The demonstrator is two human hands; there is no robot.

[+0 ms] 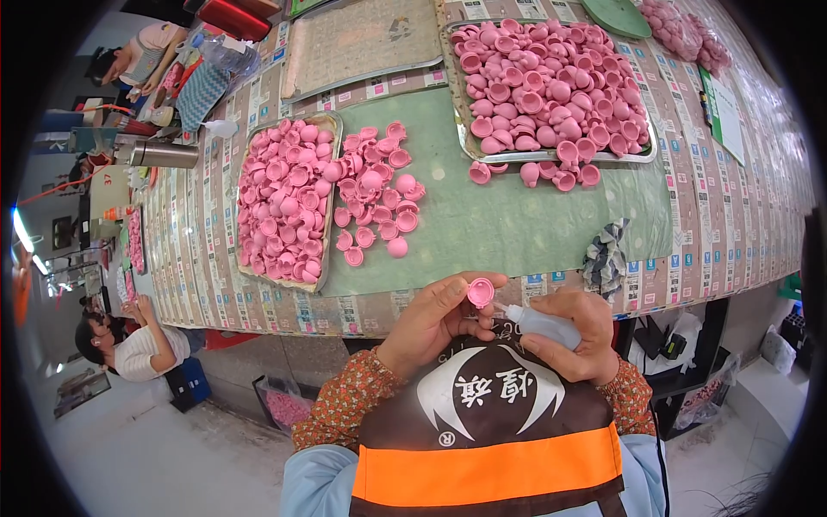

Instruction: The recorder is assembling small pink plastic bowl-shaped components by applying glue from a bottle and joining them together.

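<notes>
Pinched in the fingers of my left hand is a small pink plastic cup-shaped piece, its hollow side facing up. My right hand is wrapped round a translucent squeeze bottle, whose thin nozzle points left, close beside the pink piece. Both hands are above my dark apron, at the table's near edge. Beyond them, loose pink pieces lie on a green mat. A metal tray heaped with such pieces stands at the left, and a larger full tray at the right.
A crumpled dark-and-white cloth lies near the table edge at right. An additional flat tray sits at the back. A steel flask and a plastic bottle stand at far left. Other people sit along the left side.
</notes>
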